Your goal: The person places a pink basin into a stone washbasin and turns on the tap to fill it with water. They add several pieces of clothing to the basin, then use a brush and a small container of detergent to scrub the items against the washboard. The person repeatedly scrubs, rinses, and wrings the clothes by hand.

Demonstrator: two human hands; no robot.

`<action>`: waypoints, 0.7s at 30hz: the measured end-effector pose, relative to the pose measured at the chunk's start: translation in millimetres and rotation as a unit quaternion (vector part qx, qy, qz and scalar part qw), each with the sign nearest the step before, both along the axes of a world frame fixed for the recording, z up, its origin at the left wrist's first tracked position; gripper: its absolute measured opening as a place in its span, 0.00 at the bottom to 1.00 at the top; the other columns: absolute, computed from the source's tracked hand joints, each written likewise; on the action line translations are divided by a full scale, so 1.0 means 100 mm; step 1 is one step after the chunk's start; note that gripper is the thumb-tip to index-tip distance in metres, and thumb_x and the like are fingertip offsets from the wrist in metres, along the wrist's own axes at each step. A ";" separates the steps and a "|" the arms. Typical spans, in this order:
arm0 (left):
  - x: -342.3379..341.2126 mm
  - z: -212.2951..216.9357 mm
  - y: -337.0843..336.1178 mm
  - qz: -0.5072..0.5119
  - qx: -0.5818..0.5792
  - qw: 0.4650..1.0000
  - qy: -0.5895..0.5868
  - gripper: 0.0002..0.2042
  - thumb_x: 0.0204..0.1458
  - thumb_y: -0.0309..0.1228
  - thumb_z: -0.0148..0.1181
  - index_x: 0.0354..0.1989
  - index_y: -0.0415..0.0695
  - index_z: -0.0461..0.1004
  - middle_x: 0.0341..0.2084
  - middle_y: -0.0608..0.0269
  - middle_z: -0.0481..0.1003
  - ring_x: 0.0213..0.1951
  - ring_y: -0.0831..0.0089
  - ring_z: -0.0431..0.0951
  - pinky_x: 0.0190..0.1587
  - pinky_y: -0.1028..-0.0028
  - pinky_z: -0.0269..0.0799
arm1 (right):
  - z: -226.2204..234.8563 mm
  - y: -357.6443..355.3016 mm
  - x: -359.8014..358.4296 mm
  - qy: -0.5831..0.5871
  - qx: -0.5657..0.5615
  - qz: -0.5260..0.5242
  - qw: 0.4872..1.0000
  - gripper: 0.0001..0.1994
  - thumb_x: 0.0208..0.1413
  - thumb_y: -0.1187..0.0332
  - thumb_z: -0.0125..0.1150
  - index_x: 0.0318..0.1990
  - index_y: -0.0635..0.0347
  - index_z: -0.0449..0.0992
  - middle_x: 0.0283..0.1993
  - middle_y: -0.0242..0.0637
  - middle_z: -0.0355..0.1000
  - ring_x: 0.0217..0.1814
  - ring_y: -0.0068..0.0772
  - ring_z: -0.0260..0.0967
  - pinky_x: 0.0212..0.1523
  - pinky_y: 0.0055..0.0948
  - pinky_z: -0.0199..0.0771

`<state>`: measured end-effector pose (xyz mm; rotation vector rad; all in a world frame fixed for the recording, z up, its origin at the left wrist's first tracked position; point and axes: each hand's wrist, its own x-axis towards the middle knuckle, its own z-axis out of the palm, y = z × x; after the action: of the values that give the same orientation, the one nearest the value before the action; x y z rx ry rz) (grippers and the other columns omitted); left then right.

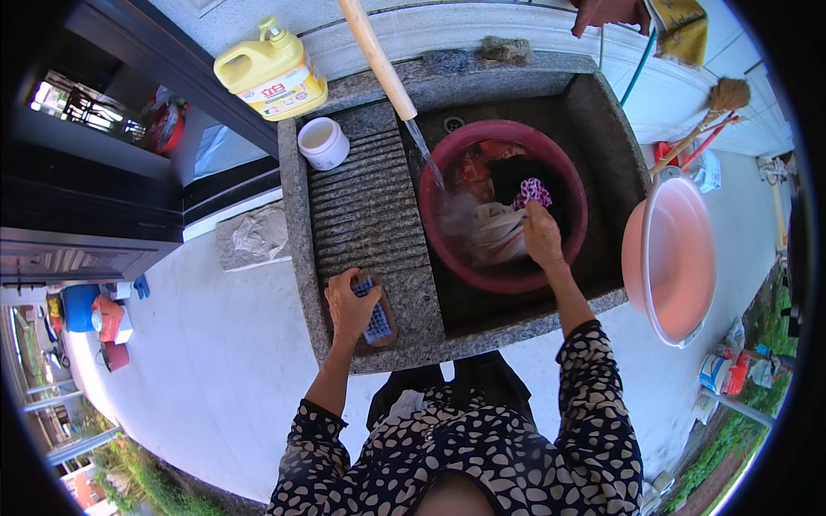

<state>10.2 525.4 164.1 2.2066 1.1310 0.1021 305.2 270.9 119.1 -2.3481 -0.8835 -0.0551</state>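
Observation:
At the near edge of the ribbed stone washboard, my left hand (pixel 346 303) has its fingers closed on a scrub brush (pixel 377 325) with blue bristles facing up. The brush lies over a shallow brownish recess in the stone. My right hand (pixel 542 236) reaches into a dark pink basin (pixel 581 202) and is closed on wet pale cloth (pixel 501 232). Just beyond its fingers is a purple-and-white patterned cloth (pixel 533 191). Red and black fabric lies behind them in the basin. Water (pixel 423 153) streams in from a light-coloured pipe (pixel 379 56).
The stone sink (pixel 619 129) surrounds the basin. A yellow pump jug (pixel 274 73) and a white tub (pixel 323 144) stand at the back left. A light pink basin (pixel 675 258) is beyond the sink's right edge. A broom (pixel 714 103) leans at the far right.

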 end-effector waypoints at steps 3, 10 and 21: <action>0.05 0.06 0.04 -0.006 0.049 0.998 0.032 0.25 0.39 0.36 0.67 0.49 0.44 0.73 0.46 0.52 0.68 0.51 0.51 0.65 0.52 0.55 0.65 | 0.65 0.00 0.08 0.055 0.073 0.013 0.996 0.10 0.53 0.80 0.51 0.42 0.60 0.67 0.32 0.49 0.70 0.36 0.53 0.71 0.36 0.41 0.71; 0.41 0.15 -0.14 -0.070 0.217 0.974 -0.004 0.29 0.40 0.34 0.67 0.55 0.42 0.69 0.48 0.48 0.68 0.49 0.50 0.67 0.55 0.57 0.60 | 1.92 0.14 0.27 0.209 0.264 0.120 0.934 0.07 0.60 0.79 0.48 0.44 0.60 0.67 0.35 0.26 0.65 0.36 0.14 0.60 0.39 0.17 0.64; 2.18 -0.27 -1.28 0.155 -0.811 0.485 -0.288 0.35 0.49 0.60 0.56 0.57 0.43 0.66 0.46 0.50 0.74 0.47 0.52 0.75 0.45 0.54 0.76 | 2.59 0.18 -0.13 0.385 0.483 0.198 0.761 0.11 0.59 0.72 0.54 0.48 0.62 0.65 0.43 0.33 0.66 0.43 0.21 0.66 0.47 0.23 0.68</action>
<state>227.8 397.4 137.4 0.1352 0.5638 -0.0775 292.5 288.5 378.4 -1.0057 -0.6461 0.4871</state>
